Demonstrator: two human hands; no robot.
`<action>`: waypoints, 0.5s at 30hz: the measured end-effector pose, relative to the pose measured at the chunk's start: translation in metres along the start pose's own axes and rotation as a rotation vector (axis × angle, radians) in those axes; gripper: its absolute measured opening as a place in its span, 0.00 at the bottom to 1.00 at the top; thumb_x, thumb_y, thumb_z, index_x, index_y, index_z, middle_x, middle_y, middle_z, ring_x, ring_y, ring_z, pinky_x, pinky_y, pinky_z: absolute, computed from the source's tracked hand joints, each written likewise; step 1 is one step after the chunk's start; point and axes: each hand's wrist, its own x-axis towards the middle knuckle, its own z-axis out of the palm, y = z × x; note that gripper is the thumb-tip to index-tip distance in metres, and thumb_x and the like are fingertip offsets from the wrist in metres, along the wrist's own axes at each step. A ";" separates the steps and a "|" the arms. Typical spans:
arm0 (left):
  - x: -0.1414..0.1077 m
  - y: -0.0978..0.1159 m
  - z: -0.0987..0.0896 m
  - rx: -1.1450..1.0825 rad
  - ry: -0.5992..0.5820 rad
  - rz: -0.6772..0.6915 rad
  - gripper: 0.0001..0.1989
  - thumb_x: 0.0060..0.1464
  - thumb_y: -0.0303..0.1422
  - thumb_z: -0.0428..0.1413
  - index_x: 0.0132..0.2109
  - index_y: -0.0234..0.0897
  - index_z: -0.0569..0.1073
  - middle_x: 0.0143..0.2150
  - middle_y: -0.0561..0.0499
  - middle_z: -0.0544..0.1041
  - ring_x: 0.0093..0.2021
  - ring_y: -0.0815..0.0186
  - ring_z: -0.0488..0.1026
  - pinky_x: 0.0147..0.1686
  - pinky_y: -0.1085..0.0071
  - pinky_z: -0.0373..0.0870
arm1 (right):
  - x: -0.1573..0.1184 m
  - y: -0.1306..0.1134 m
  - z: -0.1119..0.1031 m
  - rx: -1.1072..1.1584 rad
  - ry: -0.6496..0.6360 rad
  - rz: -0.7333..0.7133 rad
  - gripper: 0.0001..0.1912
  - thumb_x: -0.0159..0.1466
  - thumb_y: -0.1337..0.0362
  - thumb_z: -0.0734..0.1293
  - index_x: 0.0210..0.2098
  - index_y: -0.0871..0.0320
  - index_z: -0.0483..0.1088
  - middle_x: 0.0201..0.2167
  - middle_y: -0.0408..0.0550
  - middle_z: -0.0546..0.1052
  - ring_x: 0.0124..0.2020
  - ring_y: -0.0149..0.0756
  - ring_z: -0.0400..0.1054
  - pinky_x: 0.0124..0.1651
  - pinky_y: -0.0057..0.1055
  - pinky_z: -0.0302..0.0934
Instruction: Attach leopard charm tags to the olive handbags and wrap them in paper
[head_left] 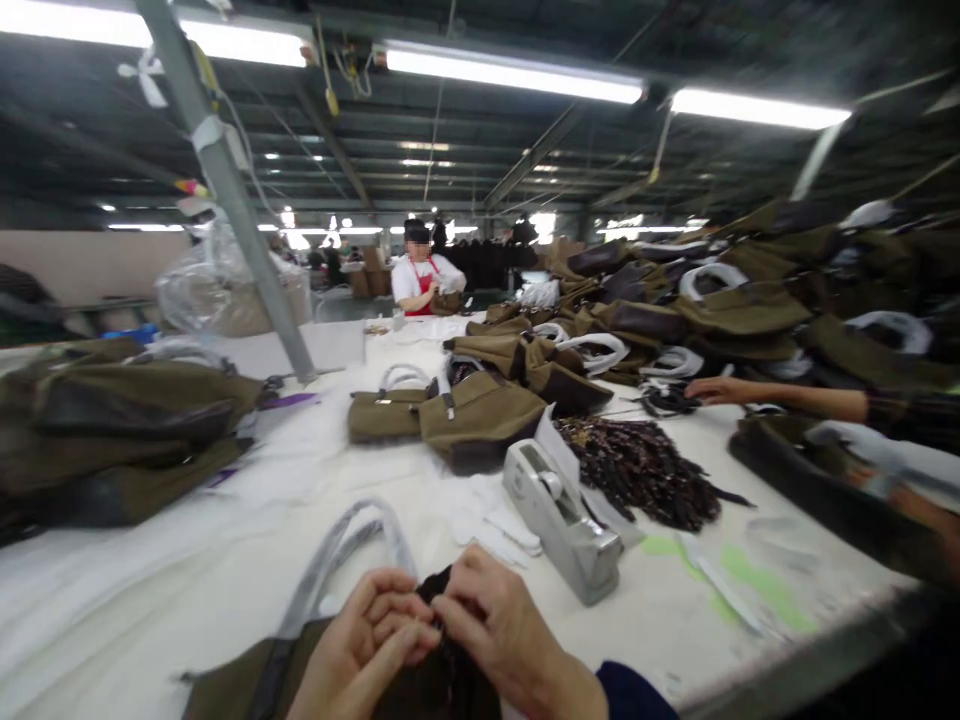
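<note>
At the bottom of the head view, my left hand [360,640] and my right hand [499,620] pinch a dark, fringed tassel [435,600] together, their fingers close around it. The tassel sits against the top of an olive handbag [251,680], whose grey-wrapped handle [337,570] arches just behind my left hand. A silver tape dispenser [559,520] stands to the right of my right hand. Beyond it lies a heap of dark tassels [637,475]. Most of the bag's body lies below the picture's lower edge.
White sheet covers the long table [225,560]. Stacks of olive handbags [742,310] fill the right side, with another pile [120,430] at left. A co-worker's hand [720,390] reaches in from the right. A steel post [225,190] rises behind the left pile.
</note>
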 end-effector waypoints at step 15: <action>-0.002 -0.010 -0.009 0.173 0.004 0.019 0.09 0.57 0.37 0.60 0.38 0.34 0.74 0.27 0.53 0.75 0.26 0.71 0.72 0.30 0.76 0.68 | 0.005 0.012 0.018 0.923 -0.231 0.389 0.14 0.60 0.57 0.74 0.33 0.60 0.69 0.22 0.43 0.77 0.23 0.29 0.73 0.29 0.23 0.68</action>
